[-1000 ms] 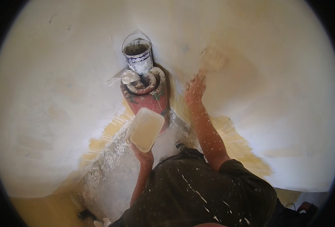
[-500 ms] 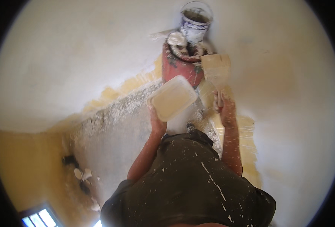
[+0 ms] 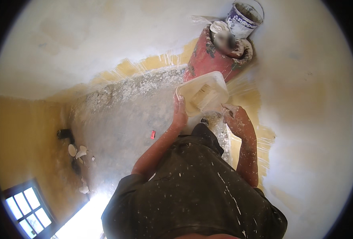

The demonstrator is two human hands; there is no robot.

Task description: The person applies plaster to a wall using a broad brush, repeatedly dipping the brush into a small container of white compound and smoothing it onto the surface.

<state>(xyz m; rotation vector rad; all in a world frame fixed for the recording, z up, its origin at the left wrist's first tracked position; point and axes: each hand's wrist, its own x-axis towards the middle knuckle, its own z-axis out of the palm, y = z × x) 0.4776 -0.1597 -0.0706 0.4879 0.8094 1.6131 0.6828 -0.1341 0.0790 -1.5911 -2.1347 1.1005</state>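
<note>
My left hand [image 3: 179, 109] grips the edge of a pale rectangular plastic tray [image 3: 193, 83] coated with cream-coloured paste. My right hand [image 3: 237, 121] holds a wide scraper [image 3: 204, 96] by its handle, and its flat blade lies over the inside of the tray. Just beyond the tray stands a red, paste-smeared drum [image 3: 204, 55], with a pale plastic piece [image 3: 218, 26] and a white bucket [image 3: 240, 26] with a purple band and wire handle on top of it.
Whitened walls [image 3: 304, 119] with yellow patches surround the dusty floor [image 3: 124, 115]. A small red object [image 3: 153, 134] lies on the floor. Dark and white bits [image 3: 80, 151] lie along the yellow wall [image 3: 21, 143]. A paned window [image 3: 28, 209] is at lower left.
My view has swung, shifting drum and bucket rightward. The scraper has moved from beside the wall down onto the tray, which my left hand still holds; more window is visible.
</note>
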